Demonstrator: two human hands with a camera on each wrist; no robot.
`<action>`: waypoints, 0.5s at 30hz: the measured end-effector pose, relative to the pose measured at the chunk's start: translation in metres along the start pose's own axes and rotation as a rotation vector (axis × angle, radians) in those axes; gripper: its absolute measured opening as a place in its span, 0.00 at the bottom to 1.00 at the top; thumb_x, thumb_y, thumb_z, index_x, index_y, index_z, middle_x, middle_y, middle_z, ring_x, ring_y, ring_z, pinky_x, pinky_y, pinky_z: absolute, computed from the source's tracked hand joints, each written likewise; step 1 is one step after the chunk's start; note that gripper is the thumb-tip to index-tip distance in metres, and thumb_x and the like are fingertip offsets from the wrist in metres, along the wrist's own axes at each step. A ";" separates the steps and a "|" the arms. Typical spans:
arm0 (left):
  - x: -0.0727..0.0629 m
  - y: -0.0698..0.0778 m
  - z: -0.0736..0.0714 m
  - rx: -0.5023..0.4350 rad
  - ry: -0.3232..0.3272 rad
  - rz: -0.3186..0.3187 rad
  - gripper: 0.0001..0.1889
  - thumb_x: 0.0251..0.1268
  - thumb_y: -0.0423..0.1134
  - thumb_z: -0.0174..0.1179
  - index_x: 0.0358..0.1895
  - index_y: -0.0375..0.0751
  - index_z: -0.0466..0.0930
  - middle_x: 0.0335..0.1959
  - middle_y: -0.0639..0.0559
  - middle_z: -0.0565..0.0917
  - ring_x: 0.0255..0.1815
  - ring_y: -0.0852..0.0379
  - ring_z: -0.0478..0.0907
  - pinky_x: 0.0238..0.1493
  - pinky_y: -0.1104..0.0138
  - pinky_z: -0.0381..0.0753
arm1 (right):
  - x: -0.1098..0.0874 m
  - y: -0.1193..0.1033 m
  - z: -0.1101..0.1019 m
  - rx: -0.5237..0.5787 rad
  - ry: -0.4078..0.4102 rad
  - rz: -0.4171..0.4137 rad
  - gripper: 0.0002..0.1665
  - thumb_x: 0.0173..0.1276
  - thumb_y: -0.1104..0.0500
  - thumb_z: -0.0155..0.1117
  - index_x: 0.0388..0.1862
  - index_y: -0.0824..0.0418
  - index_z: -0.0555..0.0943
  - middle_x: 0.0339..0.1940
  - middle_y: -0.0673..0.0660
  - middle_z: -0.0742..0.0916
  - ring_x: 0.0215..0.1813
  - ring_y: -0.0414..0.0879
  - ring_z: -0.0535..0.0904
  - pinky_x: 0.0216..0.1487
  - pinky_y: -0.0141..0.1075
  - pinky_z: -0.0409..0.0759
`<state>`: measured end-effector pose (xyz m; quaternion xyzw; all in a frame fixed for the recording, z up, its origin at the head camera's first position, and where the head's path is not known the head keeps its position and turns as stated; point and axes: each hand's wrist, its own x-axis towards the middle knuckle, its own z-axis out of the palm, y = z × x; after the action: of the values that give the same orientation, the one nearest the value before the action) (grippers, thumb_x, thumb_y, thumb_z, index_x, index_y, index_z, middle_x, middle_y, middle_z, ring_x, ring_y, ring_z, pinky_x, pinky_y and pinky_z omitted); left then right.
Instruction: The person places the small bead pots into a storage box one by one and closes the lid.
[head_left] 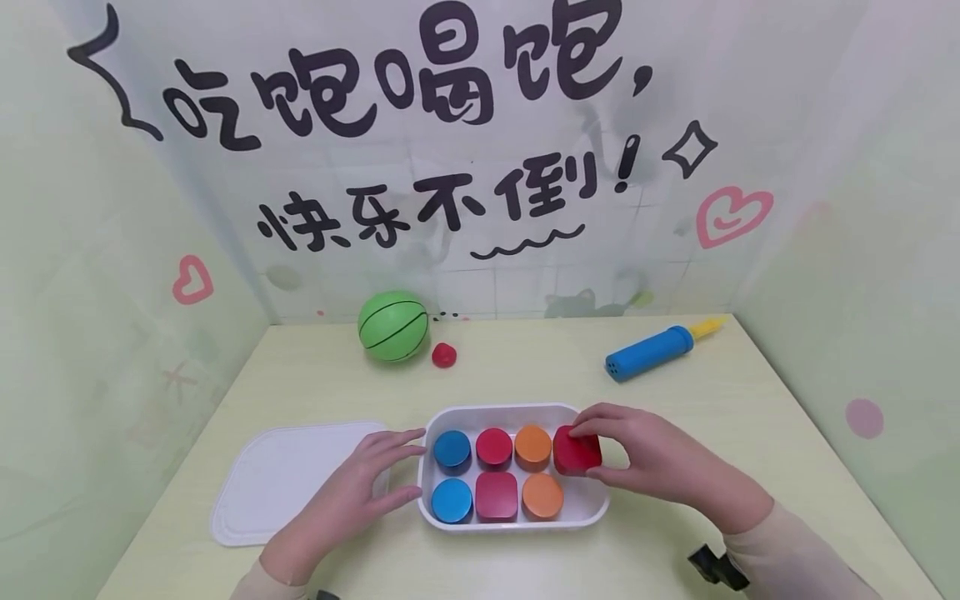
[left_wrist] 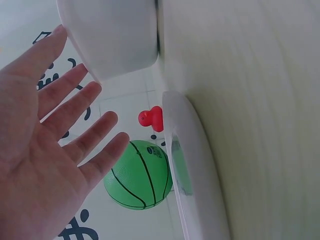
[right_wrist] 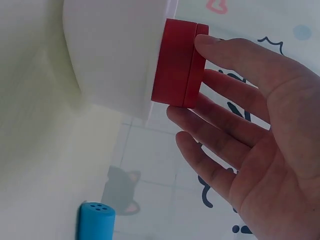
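Note:
A white oblong container (head_left: 517, 527) stands on the table. In it are two blue round pieces (head_left: 452, 500), a red round piece (head_left: 494, 447), a red square piece (head_left: 497, 497) and two orange round pieces (head_left: 542, 497). My right hand (head_left: 637, 450) pinches a red square lidded box (right_wrist: 176, 62) over the container's far right corner, its lid seam showing in the right wrist view. At the container's left end my left hand (head_left: 366, 477) has its fingers spread, the tips at or close to the rim.
A white lid (head_left: 270, 483) lies at the left, partly behind the left hand. Toward the back sit a green ball (head_left: 393, 326) and a small red rubber-duck-like toy (left_wrist: 152, 118). A blue hand pump (head_left: 651, 353) with a yellow nozzle lies at the back right.

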<state>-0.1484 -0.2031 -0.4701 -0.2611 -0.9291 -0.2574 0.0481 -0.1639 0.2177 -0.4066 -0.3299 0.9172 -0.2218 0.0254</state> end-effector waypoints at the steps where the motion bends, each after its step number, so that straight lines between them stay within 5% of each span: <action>1: 0.000 0.000 0.000 0.000 0.000 0.001 0.27 0.62 0.54 0.73 0.65 0.57 0.82 0.74 0.61 0.76 0.72 0.52 0.71 0.68 0.47 0.80 | 0.000 0.001 0.001 -0.003 -0.002 -0.003 0.27 0.57 0.53 0.83 0.57 0.50 0.86 0.57 0.45 0.85 0.56 0.43 0.82 0.49 0.32 0.88; 15: 0.000 0.001 0.000 -0.001 -0.003 -0.009 0.27 0.63 0.54 0.73 0.65 0.57 0.82 0.74 0.62 0.75 0.73 0.52 0.71 0.68 0.47 0.80 | 0.004 0.006 0.009 -0.042 -0.027 -0.054 0.26 0.57 0.50 0.83 0.55 0.49 0.88 0.54 0.43 0.87 0.52 0.39 0.83 0.53 0.39 0.88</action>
<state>-0.1478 -0.2023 -0.4693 -0.2573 -0.9303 -0.2575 0.0453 -0.1686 0.2159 -0.4163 -0.3580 0.9120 -0.1987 0.0249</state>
